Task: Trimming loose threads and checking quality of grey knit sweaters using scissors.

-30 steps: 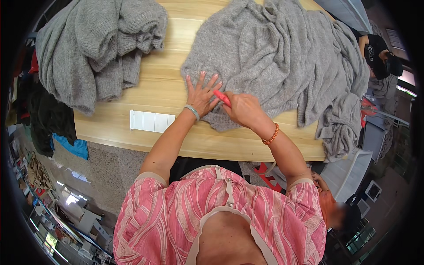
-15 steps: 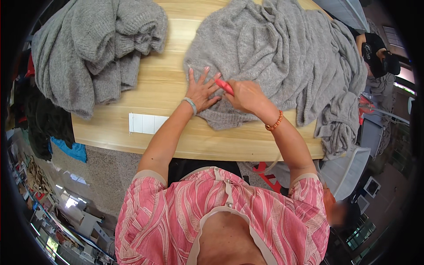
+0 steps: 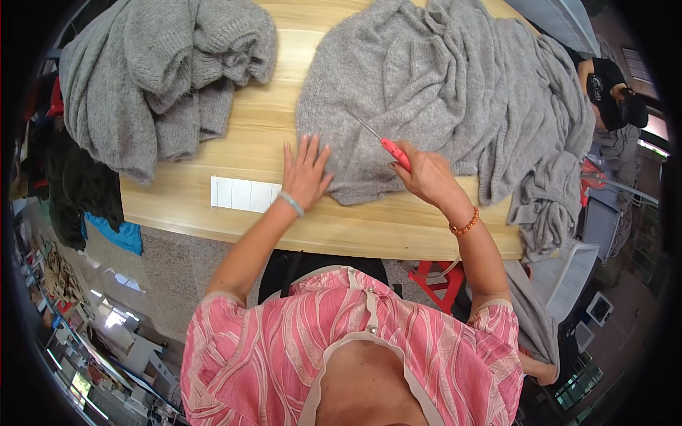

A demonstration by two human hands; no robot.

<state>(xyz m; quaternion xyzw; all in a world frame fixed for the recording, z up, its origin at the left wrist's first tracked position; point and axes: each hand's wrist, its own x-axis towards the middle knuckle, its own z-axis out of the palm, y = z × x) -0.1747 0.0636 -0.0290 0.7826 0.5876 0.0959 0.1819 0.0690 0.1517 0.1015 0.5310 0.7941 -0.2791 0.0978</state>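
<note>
A grey knitted sweater (image 3: 412,106) lies rumpled on the wooden table (image 3: 273,145) ahead of me. My left hand (image 3: 305,176) rests flat at its near left edge, fingers stretched out, partly on the wood and holding nothing. In my right hand (image 3: 430,176) is a red-handled hook tool (image 3: 395,153), gripped at the handle. Its thin metal shaft points up and left over the knit; the tip is too fine to make out. The fingers are closed around the handle, over the sweater's lower part.
More grey knitwear (image 3: 170,71) is heaped at the table's far left. A white strip marked with lines (image 3: 241,194) lies by my left wrist. Grey fabric hangs off the right edge. A person in black (image 3: 609,89) is at the far right; another person's hand (image 3: 541,372) shows lower right.
My left hand has slid back and left, toward the sweater's edge. My right hand has drawn back and right, so the tool's metal shaft now shows.
</note>
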